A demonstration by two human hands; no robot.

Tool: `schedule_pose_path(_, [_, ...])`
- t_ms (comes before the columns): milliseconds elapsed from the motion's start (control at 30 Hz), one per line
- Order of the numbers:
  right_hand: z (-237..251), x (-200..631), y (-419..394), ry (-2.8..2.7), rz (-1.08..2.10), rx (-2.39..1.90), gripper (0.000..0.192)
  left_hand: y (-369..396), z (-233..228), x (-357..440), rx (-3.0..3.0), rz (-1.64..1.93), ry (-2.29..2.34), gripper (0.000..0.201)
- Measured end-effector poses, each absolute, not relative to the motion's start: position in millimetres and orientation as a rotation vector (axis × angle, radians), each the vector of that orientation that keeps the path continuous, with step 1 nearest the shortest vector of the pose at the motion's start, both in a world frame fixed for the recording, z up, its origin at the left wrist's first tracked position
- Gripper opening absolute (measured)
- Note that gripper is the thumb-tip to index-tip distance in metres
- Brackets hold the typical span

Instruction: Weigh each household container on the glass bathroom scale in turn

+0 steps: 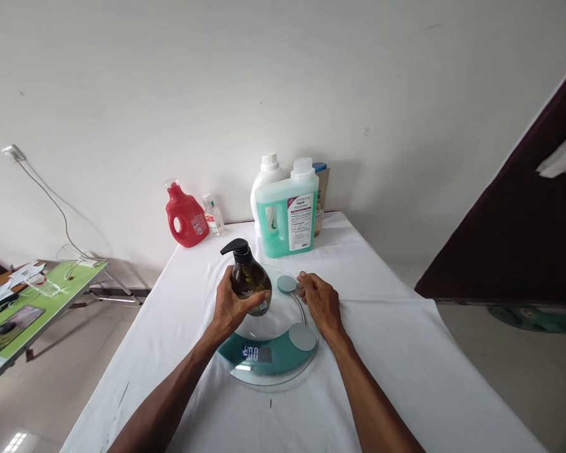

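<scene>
Home room: detergent bottles (283,211), folding table (33,308).

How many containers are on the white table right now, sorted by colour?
Dark brown pump bottle, held by the left hand: 1
Red jug: 1
Small clear bottle: 1
White jug: 1
Green-filled jug: 1
Tan container with blue cap, mostly hidden: 1
Total: 6

I can make out lit digits on the small display (253,353) of the round glass scale (264,371); they look like "00", though blurred. The white label (300,225) on the green liquid jug (278,220) carries print too small to read.
</scene>
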State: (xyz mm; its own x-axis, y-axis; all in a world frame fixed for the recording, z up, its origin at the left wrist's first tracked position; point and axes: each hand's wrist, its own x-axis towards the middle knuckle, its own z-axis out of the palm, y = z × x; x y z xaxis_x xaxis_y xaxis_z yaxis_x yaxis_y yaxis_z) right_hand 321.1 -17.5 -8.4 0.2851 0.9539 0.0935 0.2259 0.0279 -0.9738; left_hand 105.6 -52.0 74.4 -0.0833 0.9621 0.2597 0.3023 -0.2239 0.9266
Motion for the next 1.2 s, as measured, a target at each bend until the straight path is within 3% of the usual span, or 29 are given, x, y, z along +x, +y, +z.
schedule_pose_path(433, [-14.2,322.4,-15.3,-1.166,0.788,-1.460,0.066,-30.3,60.8,48.0,1.719,1.461,1.186,0.067])
schedule_pose_path(633, [-14.9,323.6,-14.0,-1.177,0.762,-1.480,0.067,-6.6,16.7,-5.4,1.327,1.569,1.378,0.066])
schedule_pose_path(800, [-18.0,323.8,-12.7,-1.172,0.744,-1.508,0.066,-1.3,-8.5,-0.7,1.230,1.555,1.254,0.071])
schedule_pose_path(1200, [-17.8,323.8,-13.7,-1.181,0.748,-1.495,0.063,1.8,-6.6,3.3,1.188,1.502,1.250,0.080])
